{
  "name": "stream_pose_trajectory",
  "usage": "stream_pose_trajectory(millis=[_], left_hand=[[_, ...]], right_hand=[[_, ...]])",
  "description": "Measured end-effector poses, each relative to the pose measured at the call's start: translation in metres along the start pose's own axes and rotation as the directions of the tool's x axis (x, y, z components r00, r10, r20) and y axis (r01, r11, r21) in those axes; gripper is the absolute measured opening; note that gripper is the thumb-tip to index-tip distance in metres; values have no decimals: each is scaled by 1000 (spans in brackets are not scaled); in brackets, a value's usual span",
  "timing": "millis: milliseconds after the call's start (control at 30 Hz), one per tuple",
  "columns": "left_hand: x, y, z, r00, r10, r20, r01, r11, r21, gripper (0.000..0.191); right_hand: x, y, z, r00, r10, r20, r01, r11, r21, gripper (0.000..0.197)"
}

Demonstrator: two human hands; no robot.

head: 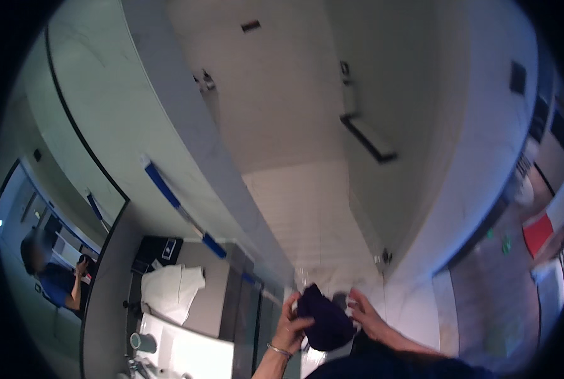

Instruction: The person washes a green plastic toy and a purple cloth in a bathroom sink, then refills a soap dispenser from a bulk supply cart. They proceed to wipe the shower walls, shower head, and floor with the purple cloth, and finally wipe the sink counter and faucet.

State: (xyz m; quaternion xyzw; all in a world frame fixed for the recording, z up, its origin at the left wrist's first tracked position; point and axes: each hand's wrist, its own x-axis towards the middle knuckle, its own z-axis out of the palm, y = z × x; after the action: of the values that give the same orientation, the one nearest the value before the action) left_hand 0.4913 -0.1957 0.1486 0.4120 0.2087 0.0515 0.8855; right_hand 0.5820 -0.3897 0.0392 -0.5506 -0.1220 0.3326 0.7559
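Note:
A dark purple cloth is bunched in front of my body at the bottom centre. My left hand, with a bracelet at the wrist, grips its left side between thumb and fingers. On the cloth's right side, my right hand has its fingers bent around something pale at the edge; how firmly it holds is unclear. A small grey round part shows between the cloth and the right fingers; I cannot tell what it is. White material shows at the cloth's edges.
A white sink with a green cup and a tap stands lower left, beside a white towel and a black box. A blue-and-silver pole leans by the wall. A glass door with a black handle is ahead. A mirror reflects a person.

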Motion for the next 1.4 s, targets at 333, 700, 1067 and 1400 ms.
stream_pose_trajectory(millis=[333,700,1067,1400], left_hand=[[139,50,102,935,353,-23,-285,788,546,48],[295,195,181,741,588,325,-667,699,257,53],[539,73,-33,964,-218,152,253,928,-273,79],[600,221,29,991,50,123,-17,967,-254,55]], right_hand=[[127,-170,-64,880,-393,266,428,414,-803,41],[278,-285,-71,953,48,298,115,854,-508,58],[474,-265,-4,240,-360,902,-719,558,414,86],[686,-335,-36,912,-70,404,-96,922,376,69]])
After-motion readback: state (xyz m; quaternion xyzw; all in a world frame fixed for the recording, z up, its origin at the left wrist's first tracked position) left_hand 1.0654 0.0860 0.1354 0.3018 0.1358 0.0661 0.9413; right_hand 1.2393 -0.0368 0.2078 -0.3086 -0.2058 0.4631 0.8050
